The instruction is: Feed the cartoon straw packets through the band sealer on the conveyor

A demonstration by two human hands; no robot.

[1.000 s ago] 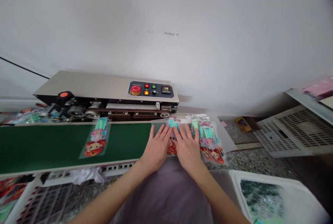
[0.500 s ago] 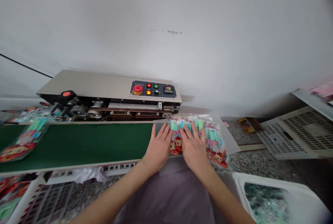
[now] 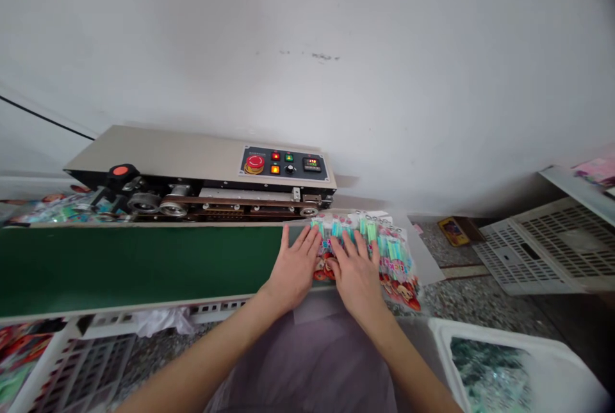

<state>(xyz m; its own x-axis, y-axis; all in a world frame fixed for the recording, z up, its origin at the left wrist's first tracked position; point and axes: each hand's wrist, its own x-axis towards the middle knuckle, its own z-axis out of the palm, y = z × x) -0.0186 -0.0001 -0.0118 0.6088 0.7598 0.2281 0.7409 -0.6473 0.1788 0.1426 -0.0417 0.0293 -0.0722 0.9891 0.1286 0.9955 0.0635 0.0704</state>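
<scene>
My left hand (image 3: 294,270) lies flat near the right end of the green conveyor belt (image 3: 144,266), fingers stretched out, its fingertips at the left edge of a row of packets. Clear plastic packets (image 3: 396,264) with green and blue sticks and red-haired cartoon figures overlap there in a fanned row. Spread over the middle of this row is my right hand (image 3: 358,277), palm down. Both hands partly cover the packets under them. Just behind the belt stands a band sealer (image 3: 192,152) with lit buttons and a red stop knob (image 3: 254,164).
A white tub (image 3: 552,368) with shiny greenish contents stands at lower right. Beyond it, a pale plastic crate (image 3: 542,246) leans on the speckled floor. More packets lie behind the belt's left end (image 3: 72,209) and in a crate at lower left (image 3: 22,362).
The single packet on the belt's left part has gone out of view. Both my hands stay over the packets, with only slight finger shifts.
</scene>
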